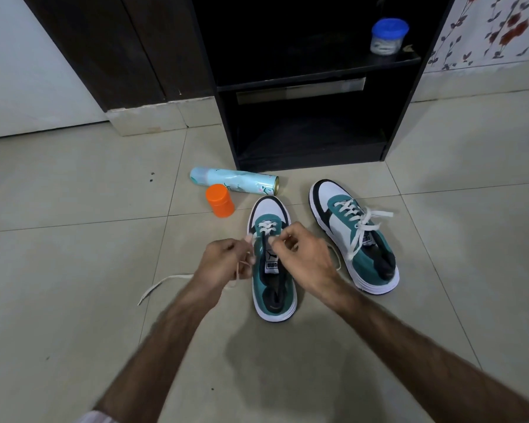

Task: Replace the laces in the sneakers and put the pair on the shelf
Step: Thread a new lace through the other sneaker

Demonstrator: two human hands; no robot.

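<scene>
Both hands work over the near sneaker (274, 285) on the floor (74, 300): left hand (223, 264) pinches the lace (165, 280), right hand (306, 264) pinches it at the eyelets. Just right lies the laced sneaker (353, 236). Beyond lie a spray can (234, 180), an orange cap (220, 200), then the dark shelf (312, 117).

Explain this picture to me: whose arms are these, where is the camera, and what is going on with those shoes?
No machine here: a person wears a camera on the head, looking down at their own arms. The left hand and right hand each pinch part of a white lace being threaded through the near sneaker on the tiled floor. The other sneaker is already laced. Nearby lie a spray can and an orange container. Behind stands the dark shelf, holding a blue-lidded jar.
</scene>
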